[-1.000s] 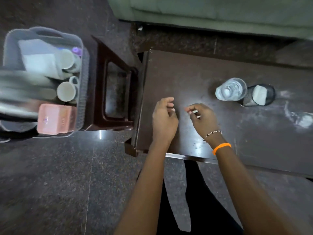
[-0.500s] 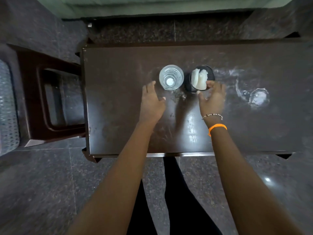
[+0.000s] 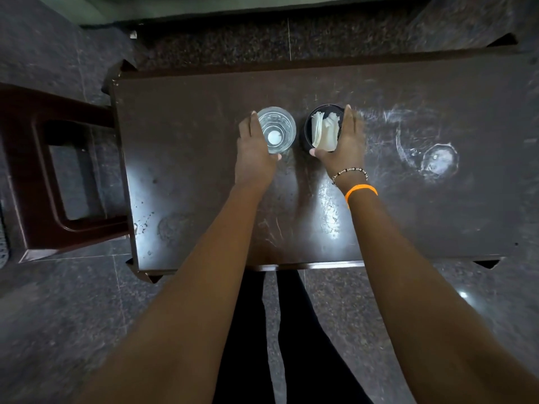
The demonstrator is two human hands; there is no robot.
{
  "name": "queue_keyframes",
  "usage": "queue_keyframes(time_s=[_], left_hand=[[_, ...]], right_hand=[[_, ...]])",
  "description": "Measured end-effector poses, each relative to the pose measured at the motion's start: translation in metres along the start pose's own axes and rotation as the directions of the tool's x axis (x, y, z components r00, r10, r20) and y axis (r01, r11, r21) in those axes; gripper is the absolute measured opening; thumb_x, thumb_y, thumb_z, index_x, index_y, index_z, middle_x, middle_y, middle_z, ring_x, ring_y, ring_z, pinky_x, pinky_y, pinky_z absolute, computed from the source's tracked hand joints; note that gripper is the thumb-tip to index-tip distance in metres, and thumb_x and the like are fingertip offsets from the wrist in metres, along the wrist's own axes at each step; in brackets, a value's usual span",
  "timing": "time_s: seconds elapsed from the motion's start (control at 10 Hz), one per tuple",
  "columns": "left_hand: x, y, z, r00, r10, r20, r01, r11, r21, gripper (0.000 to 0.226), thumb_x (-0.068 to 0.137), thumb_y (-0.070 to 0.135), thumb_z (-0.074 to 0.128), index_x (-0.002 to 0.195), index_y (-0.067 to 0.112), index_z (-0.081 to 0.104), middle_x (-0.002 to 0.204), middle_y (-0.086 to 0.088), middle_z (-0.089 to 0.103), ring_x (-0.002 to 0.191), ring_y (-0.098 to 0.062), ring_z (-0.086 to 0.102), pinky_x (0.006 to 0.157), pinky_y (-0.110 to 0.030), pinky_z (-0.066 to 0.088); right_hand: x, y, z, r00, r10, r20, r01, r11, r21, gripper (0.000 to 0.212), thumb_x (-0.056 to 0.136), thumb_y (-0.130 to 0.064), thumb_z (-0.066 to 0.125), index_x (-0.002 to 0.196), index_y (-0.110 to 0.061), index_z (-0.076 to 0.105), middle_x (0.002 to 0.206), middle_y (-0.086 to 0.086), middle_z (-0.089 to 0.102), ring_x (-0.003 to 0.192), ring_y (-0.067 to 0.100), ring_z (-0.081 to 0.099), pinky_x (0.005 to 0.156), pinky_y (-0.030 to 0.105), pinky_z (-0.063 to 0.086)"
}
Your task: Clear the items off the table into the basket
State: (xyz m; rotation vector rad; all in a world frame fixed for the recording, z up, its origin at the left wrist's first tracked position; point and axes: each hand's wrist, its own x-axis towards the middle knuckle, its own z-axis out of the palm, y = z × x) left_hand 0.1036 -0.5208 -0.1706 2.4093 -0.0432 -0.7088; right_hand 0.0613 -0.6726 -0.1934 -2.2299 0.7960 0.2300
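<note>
A clear plastic bottle [image 3: 278, 126] stands upright on the dark wooden table [image 3: 186, 158], seen from above. My left hand [image 3: 253, 150] wraps its left side, thumb curled under its near edge. Right beside it stands a black mesh holder [image 3: 309, 126] with white napkins [image 3: 322, 131] inside. My right hand [image 3: 344, 141] grips the holder from its right side, fingers along the far rim, thumb at the near rim. Only a sliver of the grey basket [image 3: 3, 243] shows at the left edge.
A dark red plastic stool [image 3: 35, 158] stands against the table's left end. White ring stains [image 3: 431, 153] mark the tabletop to the right. The edge of a green sofa [image 3: 233, 4] runs behind the table. My black-clad legs [image 3: 291, 330] stand at the near edge.
The view has swung from the basket to straight above the table. Both hands moved forward from the table's near part and closed around the bottle and the napkin holder.
</note>
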Motion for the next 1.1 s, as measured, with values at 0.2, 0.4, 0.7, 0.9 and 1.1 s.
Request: queue_keyframes(time_s=[0.2,0.4,0.7,0.9,1.1], left_hand=[[0.003,-0.002,-0.003,1.000,0.025,0.011,-0.025,0.999,0.045,0.088,0.079,0.006,0.069,0.148,0.002,0.015,0.151,-0.013,0.021,0.133,-0.030,0.036,0.111,-0.038,0.034],[0.001,-0.004,-0.007,0.999,0.018,0.047,-0.018,1.000,0.000,0.083,0.081,0.000,0.062,0.148,0.005,0.013,0.152,-0.013,0.018,0.135,-0.032,0.033,0.112,-0.041,0.032],[-0.032,0.009,-0.057,0.984,0.077,-0.162,-0.101,0.984,-0.149,0.059,0.086,0.004,0.055,0.141,0.009,0.036,0.143,-0.008,0.038,0.129,-0.021,0.043,0.111,-0.030,0.032],[-0.078,0.066,-0.135,0.894,0.193,-0.405,-0.331,0.894,-0.303,0.041,0.088,0.004,0.055,0.129,0.009,0.051,0.127,-0.007,0.052,0.109,-0.012,0.053,0.098,-0.024,0.041],[-0.116,0.134,-0.221,0.795,0.208,-0.570,-0.518,0.722,-0.458,0.033,0.093,0.005,0.047,0.124,0.012,0.053,0.120,0.003,0.051,0.107,-0.008,0.055,0.087,-0.003,0.039]], right_hand=[[0.002,-0.007,0.004,1.000,-0.011,-0.012,0.011,1.000,-0.007,0.098,0.069,-0.010,0.078,0.144,-0.005,0.016,0.153,0.015,0.021,0.143,0.028,0.018,0.116,0.033,0.017],[-0.001,-0.014,0.004,1.000,-0.007,0.007,0.007,1.000,-0.023,0.098,0.071,-0.009,0.077,0.145,-0.003,0.013,0.155,0.014,0.017,0.144,0.027,0.014,0.117,0.030,0.013],[-0.045,-0.069,-0.024,0.995,-0.049,-0.091,0.054,0.997,0.057,0.077,0.079,-0.010,0.068,0.142,-0.003,0.024,0.151,0.014,0.026,0.141,0.026,0.022,0.115,0.028,0.016],[-0.096,-0.168,-0.082,0.926,-0.240,-0.291,0.317,0.913,0.255,0.051,0.088,-0.006,0.056,0.135,0.002,0.037,0.141,0.018,0.041,0.134,0.027,0.037,0.109,0.020,0.023],[-0.134,-0.264,-0.158,0.772,-0.464,-0.435,0.614,0.721,0.321,0.043,0.092,-0.008,0.049,0.134,-0.004,0.041,0.137,0.011,0.046,0.129,0.022,0.043,0.109,0.039,0.037]])
